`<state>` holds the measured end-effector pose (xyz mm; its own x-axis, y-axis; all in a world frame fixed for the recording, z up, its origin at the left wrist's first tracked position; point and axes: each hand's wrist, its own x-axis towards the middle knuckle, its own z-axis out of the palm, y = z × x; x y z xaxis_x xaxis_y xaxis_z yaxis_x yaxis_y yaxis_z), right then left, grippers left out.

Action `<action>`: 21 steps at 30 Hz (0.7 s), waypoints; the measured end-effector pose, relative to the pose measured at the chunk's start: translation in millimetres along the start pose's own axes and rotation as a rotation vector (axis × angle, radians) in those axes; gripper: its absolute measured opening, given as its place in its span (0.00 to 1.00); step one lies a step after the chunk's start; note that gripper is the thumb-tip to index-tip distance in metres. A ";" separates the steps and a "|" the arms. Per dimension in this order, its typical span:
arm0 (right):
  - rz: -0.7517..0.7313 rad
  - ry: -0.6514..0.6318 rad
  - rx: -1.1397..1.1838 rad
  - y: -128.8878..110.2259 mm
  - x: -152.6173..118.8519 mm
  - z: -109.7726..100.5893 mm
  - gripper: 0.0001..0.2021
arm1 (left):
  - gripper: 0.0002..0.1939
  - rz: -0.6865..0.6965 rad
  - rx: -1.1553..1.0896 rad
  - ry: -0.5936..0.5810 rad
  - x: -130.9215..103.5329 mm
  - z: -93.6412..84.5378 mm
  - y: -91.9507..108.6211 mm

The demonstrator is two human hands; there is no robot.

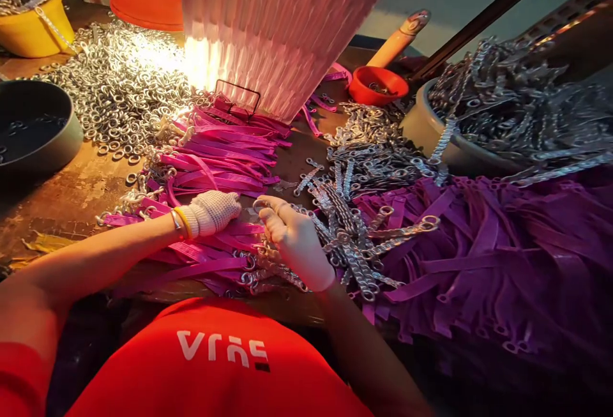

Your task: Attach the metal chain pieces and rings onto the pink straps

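Observation:
My left hand (pixel 215 211), in a white knit glove, is closed over the pink straps (pixel 223 165); what its fingers hold, if anything, is hidden. Close by on the right, my right hand (pixel 297 238), in a thin white glove, pinches a metal ring (pixel 260 205) between thumb and forefinger. Below both hands lie more pink straps (pixel 211 257) with metal rings at their ends. Braided metal chain pieces (pixel 352 257) with ring ends are heaped beside my right hand.
Loose rings (pixel 119 85) form a large pile at the back left, near a dark bowl (pixel 71 129) and a yellow bucket (pixel 43 27). A ribbed translucent panel (pixel 278 27) leans ahead. Purple straps (pixel 479 251), a full grey bucket (pixel 421 110) and a small red bowl (pixel 373 94) are rightward.

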<state>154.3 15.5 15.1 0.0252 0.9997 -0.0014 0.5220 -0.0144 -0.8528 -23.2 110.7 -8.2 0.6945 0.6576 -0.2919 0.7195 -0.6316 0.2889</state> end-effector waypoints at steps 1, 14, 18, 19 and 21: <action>-0.033 0.006 -0.026 -0.6 0.3 1.4 0.17 | 0.12 -0.006 -0.065 0.034 -4.3 -2.9 1.6; -0.391 -0.124 -0.719 -35.6 -13.3 27.8 0.13 | 0.18 -0.229 -1.059 0.315 -97.3 -14.2 34.6; -0.419 -0.091 -0.797 -34.9 -20.4 31.5 0.13 | 0.13 -0.117 -0.731 0.409 -97.5 0.4 39.2; -0.416 -0.066 -0.780 -34.1 -21.6 31.7 0.14 | 0.13 -0.095 -0.743 0.385 -97.8 2.6 38.1; -0.402 -0.046 -0.714 -34.2 -23.3 30.4 0.14 | 0.15 -0.081 -0.846 0.313 -100.0 5.1 35.2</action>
<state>110.0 -6.7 28.4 -0.3061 0.9310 0.1988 0.9011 0.3507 -0.2549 -67.2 20.7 26.5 0.5199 0.8465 -0.1147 0.4358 -0.1473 0.8879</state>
